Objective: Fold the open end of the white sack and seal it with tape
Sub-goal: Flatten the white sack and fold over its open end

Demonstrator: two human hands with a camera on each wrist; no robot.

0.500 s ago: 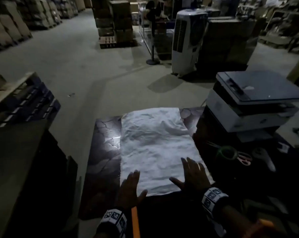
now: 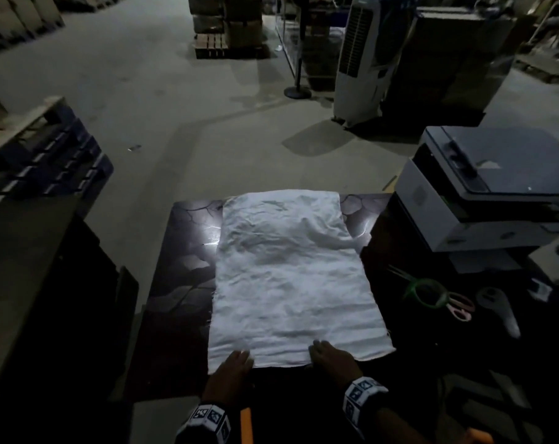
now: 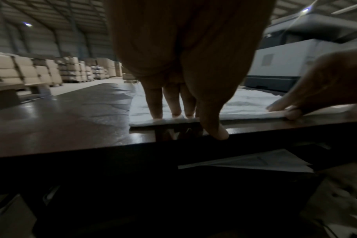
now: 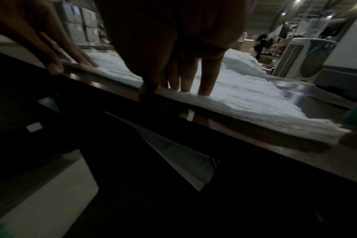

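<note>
Now both the left hand (image 2: pixel 231 368) and right hand (image 2: pixel 331 355) pinch the near edge of the white sack (image 2: pixel 291 277), so I judge the fold is starting and the next move is to lift this edge evenly.

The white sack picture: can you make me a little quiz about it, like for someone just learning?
1. True or false: the white sack lies flat on the dark table.
2. Which edge do the left hand and right hand grip: A near, B far?
3. Fill in: the scissors lie on the sack's ____ side.

Key: 1 true; 2 A; 3 right.
</note>
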